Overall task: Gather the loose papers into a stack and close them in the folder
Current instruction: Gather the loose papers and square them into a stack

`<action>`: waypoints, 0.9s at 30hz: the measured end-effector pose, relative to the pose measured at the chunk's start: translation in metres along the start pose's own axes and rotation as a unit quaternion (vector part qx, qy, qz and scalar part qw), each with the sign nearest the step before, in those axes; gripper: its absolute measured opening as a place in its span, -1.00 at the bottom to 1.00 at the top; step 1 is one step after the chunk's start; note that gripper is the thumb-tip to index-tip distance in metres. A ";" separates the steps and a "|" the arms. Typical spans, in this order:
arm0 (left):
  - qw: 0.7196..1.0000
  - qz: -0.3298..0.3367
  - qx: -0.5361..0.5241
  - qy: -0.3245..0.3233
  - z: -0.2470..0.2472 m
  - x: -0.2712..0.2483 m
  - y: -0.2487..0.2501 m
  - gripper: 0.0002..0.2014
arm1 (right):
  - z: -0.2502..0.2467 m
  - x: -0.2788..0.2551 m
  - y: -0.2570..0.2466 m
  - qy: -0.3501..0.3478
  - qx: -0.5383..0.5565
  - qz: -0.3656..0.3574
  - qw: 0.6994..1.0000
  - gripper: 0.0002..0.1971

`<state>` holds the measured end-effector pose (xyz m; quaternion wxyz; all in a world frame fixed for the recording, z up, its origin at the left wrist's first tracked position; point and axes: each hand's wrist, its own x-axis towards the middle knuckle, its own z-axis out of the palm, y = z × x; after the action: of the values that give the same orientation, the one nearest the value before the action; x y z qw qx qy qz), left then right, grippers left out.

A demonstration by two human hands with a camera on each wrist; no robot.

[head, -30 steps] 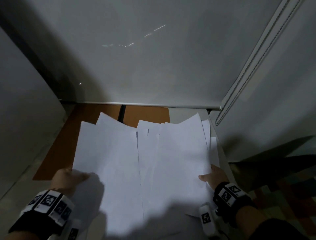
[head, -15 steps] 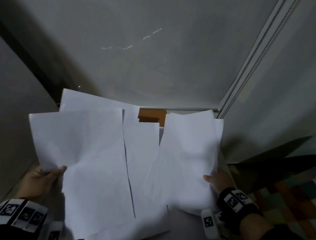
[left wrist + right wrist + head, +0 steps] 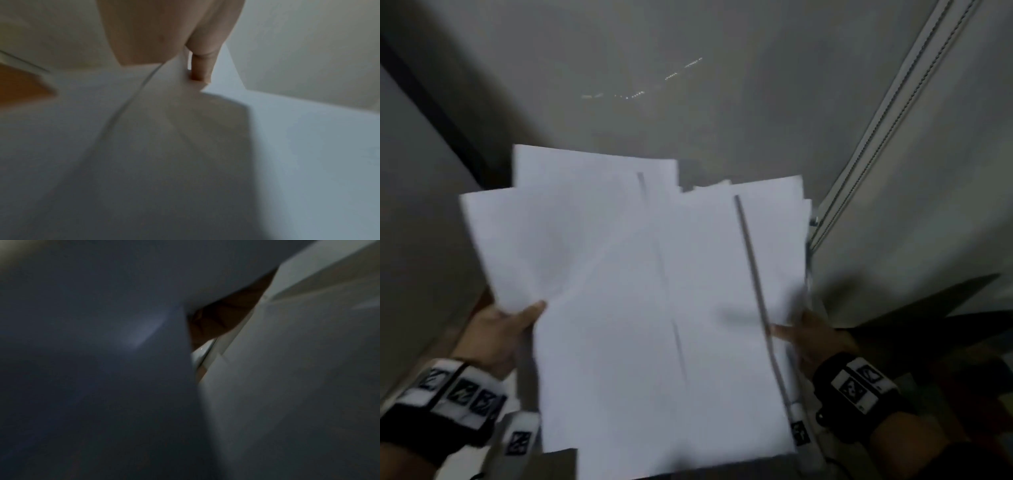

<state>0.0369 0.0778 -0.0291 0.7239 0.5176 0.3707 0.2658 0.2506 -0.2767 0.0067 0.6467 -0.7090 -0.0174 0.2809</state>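
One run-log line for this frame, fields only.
stage: gathering | papers: fanned, uneven, lifted | left hand: grips left edge | right hand: holds right edge | folder: mostly hidden

**Loose sheets held up between two hands**

A person is holding a fan of white papers [image 3: 654,291] up in front of a grey wall [image 3: 688,85]; the sheets are overlapping unevenly, their top edges standing at different heights and their side edges showing as thin dark lines. The left hand [image 3: 496,335] is gripping the left edge, thumb lying on the front of the sheets; the right hand [image 3: 811,337] is holding the right edge, thumb pressing on the front. Both wrists are wearing black bands [image 3: 859,390] carrying white squares with black markings. A pale strip with a beaded cord [image 3: 887,113] is running diagonally down the wall at right; the picture is dim and slightly blurred.
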 end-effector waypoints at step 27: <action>0.959 0.096 0.083 -0.255 0.111 -0.064 0.019 -0.46 | 0.011 -0.026 -0.027 -0.022 -0.128 -0.193 0.973 -0.67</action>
<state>0.0892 -0.0269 0.0266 0.7200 0.6594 0.1430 0.1620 0.2333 -0.2720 0.0411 0.5923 -0.7627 -0.2037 0.1612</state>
